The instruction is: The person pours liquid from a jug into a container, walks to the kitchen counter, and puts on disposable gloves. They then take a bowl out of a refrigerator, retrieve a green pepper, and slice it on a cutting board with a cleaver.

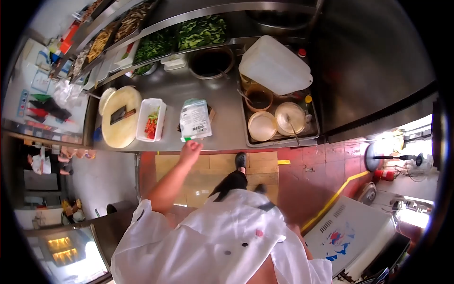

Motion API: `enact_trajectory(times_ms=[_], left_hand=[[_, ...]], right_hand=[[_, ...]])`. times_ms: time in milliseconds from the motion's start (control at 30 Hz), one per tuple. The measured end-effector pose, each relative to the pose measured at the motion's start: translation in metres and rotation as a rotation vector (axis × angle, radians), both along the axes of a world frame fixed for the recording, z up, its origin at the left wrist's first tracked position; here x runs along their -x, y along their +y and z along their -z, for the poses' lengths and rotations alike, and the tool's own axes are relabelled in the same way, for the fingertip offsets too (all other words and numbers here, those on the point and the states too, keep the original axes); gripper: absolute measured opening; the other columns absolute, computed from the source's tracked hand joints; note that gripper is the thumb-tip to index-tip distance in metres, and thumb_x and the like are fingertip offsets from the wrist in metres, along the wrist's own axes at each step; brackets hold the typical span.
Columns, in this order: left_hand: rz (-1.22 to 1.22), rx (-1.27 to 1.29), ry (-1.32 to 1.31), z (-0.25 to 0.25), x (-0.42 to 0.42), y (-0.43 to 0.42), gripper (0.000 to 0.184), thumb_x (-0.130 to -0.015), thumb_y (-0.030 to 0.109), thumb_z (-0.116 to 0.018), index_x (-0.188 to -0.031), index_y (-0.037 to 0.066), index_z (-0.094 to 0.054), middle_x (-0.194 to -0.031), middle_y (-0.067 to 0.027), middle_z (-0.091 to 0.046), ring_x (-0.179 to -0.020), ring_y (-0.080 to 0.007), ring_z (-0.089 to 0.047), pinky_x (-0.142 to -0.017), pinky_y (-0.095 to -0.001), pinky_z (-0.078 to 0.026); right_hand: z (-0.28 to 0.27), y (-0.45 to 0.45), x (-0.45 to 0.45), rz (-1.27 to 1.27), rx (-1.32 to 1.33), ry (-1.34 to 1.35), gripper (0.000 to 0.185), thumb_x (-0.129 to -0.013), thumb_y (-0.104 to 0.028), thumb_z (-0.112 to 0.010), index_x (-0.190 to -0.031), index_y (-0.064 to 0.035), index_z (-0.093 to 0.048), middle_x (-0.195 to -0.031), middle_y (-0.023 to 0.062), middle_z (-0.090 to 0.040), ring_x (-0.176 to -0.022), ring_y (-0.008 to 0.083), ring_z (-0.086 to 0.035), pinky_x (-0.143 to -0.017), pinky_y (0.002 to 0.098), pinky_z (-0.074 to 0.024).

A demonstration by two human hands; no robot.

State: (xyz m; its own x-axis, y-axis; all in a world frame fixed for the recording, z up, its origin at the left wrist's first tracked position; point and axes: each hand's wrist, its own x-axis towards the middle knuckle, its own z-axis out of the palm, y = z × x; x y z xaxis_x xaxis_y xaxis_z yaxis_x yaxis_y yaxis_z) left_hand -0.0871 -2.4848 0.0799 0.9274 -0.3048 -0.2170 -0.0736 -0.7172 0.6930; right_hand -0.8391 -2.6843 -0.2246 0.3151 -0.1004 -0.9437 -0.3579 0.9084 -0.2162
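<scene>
My left hand (190, 151) reaches to the front edge of the steel counter. Its fingers are closed at the near green-edged corner of a white printed plastic packet (195, 119), seemingly pinching it. Something brown (212, 113) shows partly from under the packet. Left of the packet, a white rectangular tub (151, 120) holds chopped red and green pieces. Beyond it, a cleaver (122, 115) lies on a round cutting board (124, 135). My right forearm (299, 236) hangs by my side; the right hand itself is out of sight.
At right, a metal tray (279, 141) carries lidded bowls, a brown sauce bowl (259, 98) and a large translucent jug (274, 66). A dark-filled pot (211, 62) stands behind. Shelf trays hold greens (202, 32). Cardboard (175, 165) covers the floor. Another person (42, 163) is far left.
</scene>
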Motion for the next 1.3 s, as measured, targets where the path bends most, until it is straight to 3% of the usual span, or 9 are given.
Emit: enact_trajectory(times_ms=[67,133,233,433,667,867,967,1100,1300], left_hand=[[-0.283,0.156,0.5,0.022,-0.031,0.033,0.047,-0.082,0.049,-0.078,-0.092,0.006,-0.064,-0.073,-0.001,-0.058,-0.067,-0.0213,-0.059,-0.07,-0.0333,-0.052],[-0.663,0.259,0.546,-0.016,-0.027,0.018,0.049,-0.081,0.052,-0.079,-0.09,0.006,-0.063,-0.074,-0.0017,-0.057,-0.064,-0.0196,-0.057,-0.067,-0.0332,-0.054],[-0.67,0.421,0.666,-0.016,-0.044,0.016,0.046,-0.082,0.046,-0.081,-0.095,0.006,-0.061,-0.082,-0.0055,-0.06,-0.071,-0.0179,-0.06,-0.069,-0.0336,-0.056],[-0.585,0.773,0.857,0.043,-0.082,0.028,0.028,-0.091,0.023,-0.074,-0.109,0.009,-0.057,-0.099,-0.0049,-0.063,-0.093,-0.0182,-0.062,-0.084,-0.0391,-0.056],[0.0,0.736,0.577,-0.076,-0.079,0.045,0.029,-0.096,0.018,-0.066,-0.121,0.005,-0.057,-0.109,-0.0054,-0.068,-0.098,-0.016,-0.065,-0.084,-0.0331,-0.054],[0.445,0.604,0.446,-0.175,-0.118,0.083,0.017,-0.094,0.01,-0.068,-0.102,0.003,-0.055,-0.098,-0.0016,-0.062,-0.089,-0.0068,-0.055,-0.079,-0.0255,-0.048],[0.634,0.509,0.303,-0.194,-0.138,0.099,0.019,-0.093,0.006,-0.068,-0.107,0.004,-0.054,-0.102,-0.0024,-0.062,-0.091,-0.007,-0.056,-0.08,-0.0263,-0.049],[0.434,1.005,0.523,-0.191,-0.152,0.106,0.03,-0.091,0.004,-0.068,-0.117,0.003,-0.053,-0.109,-0.0041,-0.064,-0.096,-0.0104,-0.06,-0.083,-0.0291,-0.052],[0.257,1.079,0.82,-0.199,-0.136,0.112,0.051,-0.091,0.003,-0.065,-0.138,0.004,-0.046,-0.119,-0.0071,-0.063,-0.099,-0.0144,-0.062,-0.083,-0.0317,-0.054]], right_hand=[[-0.084,-0.031,-0.075,-0.454,0.408,0.271,0.037,-0.097,-0.031,-0.054,-0.125,-0.0064,-0.056,-0.129,0.0164,-0.054,-0.113,0.0321,-0.052,-0.084,0.0474,-0.0442],[-0.161,-0.054,-0.138,-0.517,0.532,0.374,0.034,-0.096,-0.029,-0.058,-0.12,-0.0047,-0.06,-0.114,0.0137,-0.06,-0.097,0.0264,-0.056,-0.074,0.0402,-0.0476],[-0.211,-0.074,-0.177,-0.484,0.606,0.369,0.029,-0.096,-0.025,-0.064,-0.112,-0.0022,-0.067,-0.092,0.0097,-0.068,-0.075,0.0179,-0.064,-0.06,0.0294,-0.0527],[-0.242,-0.066,-0.212,-0.235,0.698,0.282,0.023,-0.096,-0.017,-0.065,-0.112,-0.0011,-0.067,-0.082,0.0083,-0.065,-0.059,0.0152,-0.058,-0.053,0.0282,-0.0479],[-0.33,0.014,-0.402,-0.399,0.991,-0.083,0.023,-0.098,-0.014,-0.064,-0.116,0.0002,-0.064,-0.1,0.006,-0.068,-0.091,0.0111,-0.061,-0.073,0.0271,-0.0509],[-0.459,0.082,-0.63,-0.219,1.238,-0.58,0.044,-0.1,-0.02,-0.063,-0.137,-0.0024,-0.047,-0.11,0.0037,-0.065,-0.102,0.0125,-0.059,-0.094,0.03,-0.0473],[-0.495,0.091,-0.688,0.041,0.793,-0.681,0.044,-0.101,-0.026,-0.061,-0.135,-0.0022,-0.047,-0.11,0.0035,-0.064,-0.104,0.014,-0.059,-0.095,0.0329,-0.0472],[-0.488,0.094,-0.717,0.187,0.538,-0.813,0.038,-0.101,-0.025,-0.061,-0.131,-0.0038,-0.051,-0.112,0.0041,-0.065,-0.099,0.0128,-0.06,-0.088,0.0313,-0.0487],[-0.514,0.113,-0.727,0.172,0.564,-0.75,0.017,-0.1,-0.022,-0.064,-0.105,-0.0055,-0.067,-0.09,-0.0002,-0.066,-0.079,0.0079,-0.056,-0.076,0.0251,-0.0469]])
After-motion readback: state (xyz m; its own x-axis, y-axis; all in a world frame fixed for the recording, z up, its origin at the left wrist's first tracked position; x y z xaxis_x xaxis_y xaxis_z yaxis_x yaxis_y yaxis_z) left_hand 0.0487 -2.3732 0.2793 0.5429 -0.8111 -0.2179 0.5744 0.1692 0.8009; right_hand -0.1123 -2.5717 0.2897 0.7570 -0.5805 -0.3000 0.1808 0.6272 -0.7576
